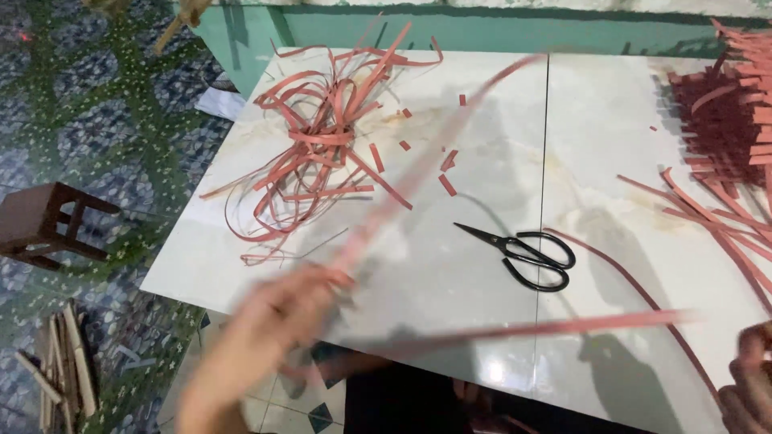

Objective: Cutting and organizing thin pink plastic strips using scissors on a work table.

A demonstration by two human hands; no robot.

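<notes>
My left hand (269,321), blurred by motion, grips long thin red strips (418,173) near the table's front left edge. One strip sweeps up across the white table (482,241) toward the back; another strip (563,325) runs right along the front. My right hand (748,378) sits at the lower right corner with fingers curled by a dark red strip (643,297); whether it holds the strip is unclear. Black scissors (531,255) lie shut on the table between my hands.
A tangled heap of red strips (322,137) lies at the back left with small cut bits (446,173) beside it. A woven red piece (728,112) fills the right edge. A wooden stool (40,225) and wood sticks (60,370) are on the patterned floor.
</notes>
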